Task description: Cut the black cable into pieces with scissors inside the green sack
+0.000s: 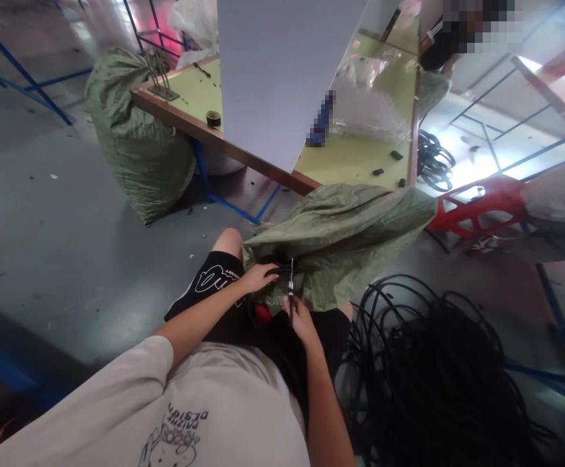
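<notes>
In the head view my left hand [261, 277] is closed round a short black tube or cable [282, 268] over my lap. My right hand [301, 319] grips a slim tool [290, 290] with a dark handle and a thin metal tip, which looks like a knife. Its tip points away from me and meets or crosses the black piece; contact is too small to make out. Just beyond both hands, a green woven sack [340, 227] lies over my knees, its mouth facing me. Some of the black piece is lost against the sack's dark opening.
A large heap of black cable or hose [432, 383] lies on the floor at right. Ahead stands a yellow-topped table [355, 159] with small black pieces and a tape roll [213, 119]. A full green sack [141, 149] stands left, a red chair [486, 204] right.
</notes>
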`<action>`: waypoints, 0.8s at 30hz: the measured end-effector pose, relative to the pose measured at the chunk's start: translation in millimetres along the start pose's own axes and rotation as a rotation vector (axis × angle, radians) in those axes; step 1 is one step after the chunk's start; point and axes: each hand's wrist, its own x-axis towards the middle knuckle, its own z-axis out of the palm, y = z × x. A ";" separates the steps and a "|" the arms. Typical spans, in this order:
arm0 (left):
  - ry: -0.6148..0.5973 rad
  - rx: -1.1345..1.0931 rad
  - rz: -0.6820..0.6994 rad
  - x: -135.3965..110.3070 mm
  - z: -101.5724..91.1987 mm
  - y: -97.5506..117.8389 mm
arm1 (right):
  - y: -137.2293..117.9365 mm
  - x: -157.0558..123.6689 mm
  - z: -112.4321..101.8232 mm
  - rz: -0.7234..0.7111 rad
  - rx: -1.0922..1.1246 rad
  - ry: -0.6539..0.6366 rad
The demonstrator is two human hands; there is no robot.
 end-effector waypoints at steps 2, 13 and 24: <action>0.006 0.032 0.021 -0.8 -0.7 1.3 | -0.4 0.0 0.3 0.007 0.004 0.017; -0.002 0.157 0.069 -0.2 -1.9 0.2 | 2.2 1.4 -0.6 0.065 -0.022 0.033; -0.005 0.159 0.070 2.1 -4.6 1.0 | -4.2 -1.0 -4.4 0.042 -0.100 -0.025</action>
